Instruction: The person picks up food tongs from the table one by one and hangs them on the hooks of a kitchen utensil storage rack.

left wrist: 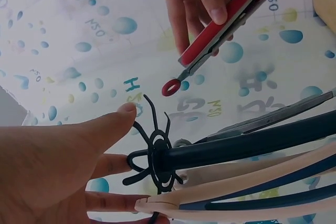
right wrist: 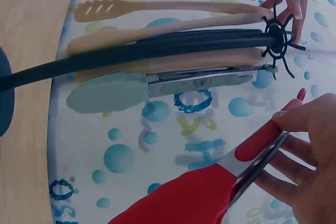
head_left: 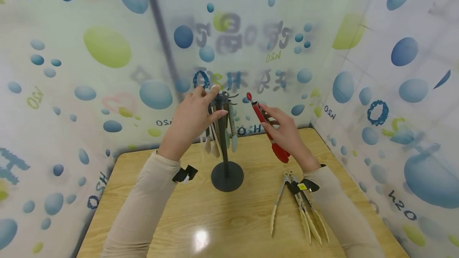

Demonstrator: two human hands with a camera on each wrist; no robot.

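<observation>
My right hand [head_left: 285, 128] grips a pair of red tongs [right wrist: 257, 140] by the handle, thumb on one arm and fingers on the other. The red ring end points up toward the rack and the red heads hang down. My left hand [head_left: 191, 116] is at the top of a black utensil rack [head_left: 227, 170], its fingers behind the hooks and its thumb stretched out beside them. Several tongs hang from the hooks, among them beige tongs [right wrist: 173, 27] and grey-green tongs [right wrist: 107, 93]. Whether the left fingers press on the hooks is hard to tell.
Several cream-tipped tongs [head_left: 305, 210] lie on the wooden table [head_left: 215, 218] at the right, below my right forearm. A patterned curtain [head_left: 107, 47] with blue and green dots surrounds the table at the back and sides.
</observation>
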